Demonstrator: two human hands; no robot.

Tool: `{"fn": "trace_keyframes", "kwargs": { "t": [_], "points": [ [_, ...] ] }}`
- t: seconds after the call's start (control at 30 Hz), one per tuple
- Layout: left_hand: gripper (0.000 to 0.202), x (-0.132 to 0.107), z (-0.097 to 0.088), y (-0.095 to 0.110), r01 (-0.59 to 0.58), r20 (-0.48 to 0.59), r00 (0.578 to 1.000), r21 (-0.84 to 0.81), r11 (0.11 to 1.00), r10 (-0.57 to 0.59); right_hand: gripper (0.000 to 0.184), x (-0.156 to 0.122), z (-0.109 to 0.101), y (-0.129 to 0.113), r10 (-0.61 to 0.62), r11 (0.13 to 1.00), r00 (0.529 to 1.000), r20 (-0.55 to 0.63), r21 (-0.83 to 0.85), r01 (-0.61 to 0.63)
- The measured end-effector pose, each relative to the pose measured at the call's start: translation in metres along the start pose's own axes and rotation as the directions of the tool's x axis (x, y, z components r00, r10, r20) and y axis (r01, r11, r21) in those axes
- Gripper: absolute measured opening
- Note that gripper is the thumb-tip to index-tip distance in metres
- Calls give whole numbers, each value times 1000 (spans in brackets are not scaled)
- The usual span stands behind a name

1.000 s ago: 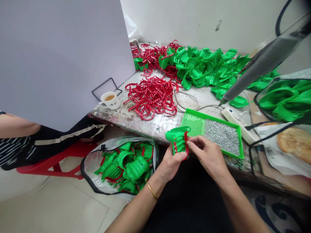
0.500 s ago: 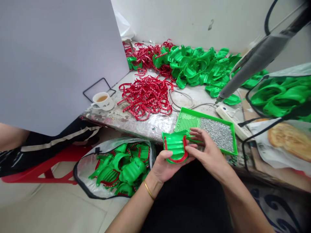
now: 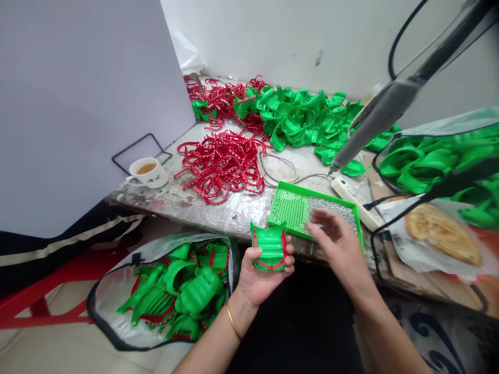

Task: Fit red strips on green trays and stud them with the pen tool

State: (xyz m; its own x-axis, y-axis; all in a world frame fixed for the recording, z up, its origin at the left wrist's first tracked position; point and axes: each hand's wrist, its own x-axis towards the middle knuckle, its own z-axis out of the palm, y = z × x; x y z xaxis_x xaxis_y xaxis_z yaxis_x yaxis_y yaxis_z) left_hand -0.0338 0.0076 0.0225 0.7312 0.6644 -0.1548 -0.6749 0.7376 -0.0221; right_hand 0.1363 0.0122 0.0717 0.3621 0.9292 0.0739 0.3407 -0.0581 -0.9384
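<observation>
My left hand (image 3: pixel 255 278) is wrapped around a green curved plastic shell (image 3: pixel 270 241), its ridged inside facing up, with a red strip (image 3: pixel 284 249) along its edge. Over the right part of a green perforated tray (image 3: pixel 286 208), my right hand (image 3: pixel 339 246) has its thumb and fingers apart, nothing visible between them. Small silver metal pieces (image 3: pixel 343 209) lie in that part of the tray, partly hidden by the hand. Behind the tray hangs a grey electric screwdriver (image 3: pixel 370 119), tip down.
Red strips (image 3: pixel 222 166) and green shells (image 3: pixel 296 117) are heaped on the table. An open bag (image 3: pixel 105 306) of assembled pieces stands at lower left, another bag of shells at right. A cup (image 3: pixel 150 174), power strip (image 3: pixel 354 202) and flatbread (image 3: pixel 440 231) lie near the edges.
My right hand has come off the shell and moved right, over the tray. The shell stays in my left hand. The whole view has shifted slightly.
</observation>
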Motion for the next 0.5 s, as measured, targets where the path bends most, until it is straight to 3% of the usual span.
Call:
{"fn": "trace_keyframes", "kwargs": {
  "t": [0.03,0.1,0.17,0.2,0.27,0.37,0.43,0.5],
  "points": [
    [61,1,-1,0,19,6,1000,-9,1000,-19,45,10,-6,-1,-83,997,986,-146,-11,82],
    [62,3,-3,-2,54,22,998,-28,998,-53,50,35,-17,-5,-241,970,896,-373,-63,235],
    [62,6,-7,-6,92,39,995,-40,995,-90,56,65,-26,-10,-339,940,815,-471,-126,318],
    [63,8,-9,-8,114,45,993,-44,993,-112,60,81,-29,-13,-359,932,800,-482,-144,331],
    [62,12,-12,-12,157,48,987,-46,987,-155,63,112,-32,-20,-355,932,827,-436,-95,350],
    [64,16,-16,-17,202,42,979,-45,978,-200,42,147,-34,-33,-340,918,903,-263,115,379],
    [67,18,-18,-18,215,45,976,-54,975,-213,34,160,-36,-44,-331,900,932,-145,249,359],
    [70,18,-20,-18,225,54,974,-65,972,-222,38,163,-40,-54,-293,903,956,25,336,268]
  ]
}}
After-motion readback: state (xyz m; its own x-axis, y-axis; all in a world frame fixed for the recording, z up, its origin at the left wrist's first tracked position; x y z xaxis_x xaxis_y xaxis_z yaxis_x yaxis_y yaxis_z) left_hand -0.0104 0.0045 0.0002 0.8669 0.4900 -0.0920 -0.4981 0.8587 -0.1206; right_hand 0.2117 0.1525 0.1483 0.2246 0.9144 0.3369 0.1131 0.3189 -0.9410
